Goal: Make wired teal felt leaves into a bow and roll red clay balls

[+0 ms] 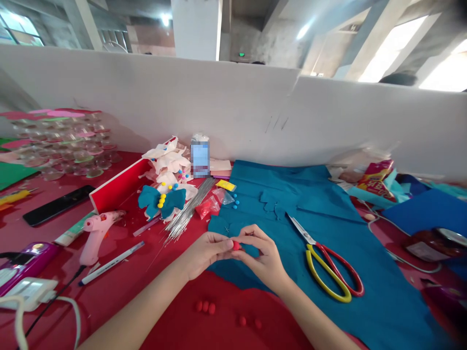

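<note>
Between the fingertips of both hands is a small red ball (pixel 236 245), apparently soft like modelling clay. My left hand (pixel 207 253) pinches it from one side, and my right hand (pixel 264 255) pinches it from the other. Several similar red balls (pixel 206 306) lie on a red cloth (pixel 175 325) below my wrists, some in a row touching one another. Under and beyond my hands spreads a teal cloth (pixel 328 204) with cut-out edges. Scissors (pixel 321 265) with yellow and red handles rest on it, blades apart, right of my right hand.
Left of the wires (pixel 191 209) sits a teal butterfly (pixel 173 201) with yellow balls. A pink glue gun (pixel 95 236), a pen (pixel 113 262) and a black phone (pixel 58 205) lie farther left. Stacked clear cups (pixel 65 146) stand behind them. A jar (pixel 438 243) is at right.
</note>
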Motion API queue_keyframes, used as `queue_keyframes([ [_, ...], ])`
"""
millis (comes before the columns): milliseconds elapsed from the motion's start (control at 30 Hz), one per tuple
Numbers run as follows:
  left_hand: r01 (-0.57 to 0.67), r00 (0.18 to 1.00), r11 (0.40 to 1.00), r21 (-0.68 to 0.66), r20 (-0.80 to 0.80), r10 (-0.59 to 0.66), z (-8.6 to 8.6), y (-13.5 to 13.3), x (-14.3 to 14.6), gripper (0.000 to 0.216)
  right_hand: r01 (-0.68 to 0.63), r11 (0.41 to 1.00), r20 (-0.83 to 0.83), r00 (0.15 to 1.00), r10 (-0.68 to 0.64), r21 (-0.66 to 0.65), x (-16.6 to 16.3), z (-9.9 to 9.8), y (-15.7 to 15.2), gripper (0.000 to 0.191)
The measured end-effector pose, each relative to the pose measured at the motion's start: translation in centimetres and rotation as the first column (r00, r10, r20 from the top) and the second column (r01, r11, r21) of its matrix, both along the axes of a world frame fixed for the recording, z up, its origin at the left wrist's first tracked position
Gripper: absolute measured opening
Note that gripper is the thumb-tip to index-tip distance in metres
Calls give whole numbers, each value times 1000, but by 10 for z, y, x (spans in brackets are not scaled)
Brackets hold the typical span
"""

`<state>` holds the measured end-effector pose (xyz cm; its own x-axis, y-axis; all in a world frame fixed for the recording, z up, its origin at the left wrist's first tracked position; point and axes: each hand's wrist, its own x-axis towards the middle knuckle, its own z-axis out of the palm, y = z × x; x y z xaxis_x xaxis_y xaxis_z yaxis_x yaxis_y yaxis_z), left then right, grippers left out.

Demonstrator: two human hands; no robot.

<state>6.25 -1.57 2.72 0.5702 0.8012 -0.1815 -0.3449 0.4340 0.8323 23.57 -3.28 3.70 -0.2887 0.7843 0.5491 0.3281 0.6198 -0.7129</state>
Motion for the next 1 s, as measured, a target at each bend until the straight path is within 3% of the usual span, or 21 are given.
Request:
queue_keyframes([
  [333,-6,998,995,101,-64,12,-8,1,-2,22,-20,991,-16,1000,22,134,-1,-4,-2,24],
  [533,-15,997,993,117,-75,24,-10,-1,-2,20,-16,993,-26,999,19,117,-2,-2,-5,18],
  [667,-6,999,995,101,-47,11,-11,-1,-2,23,-9,995,-34,999,13,102,-3,-4,-5,16],
  [833,4,1000,998,62,-12,-4,-8,-4,1,27,20,991,-26,1000,-17,132,-3,-8,-6,27],
  [1000,20,1000,999,38,1,-20,-6,-6,1,29,-12,988,-24,1000,15,152,-3,-7,-7,17],
])
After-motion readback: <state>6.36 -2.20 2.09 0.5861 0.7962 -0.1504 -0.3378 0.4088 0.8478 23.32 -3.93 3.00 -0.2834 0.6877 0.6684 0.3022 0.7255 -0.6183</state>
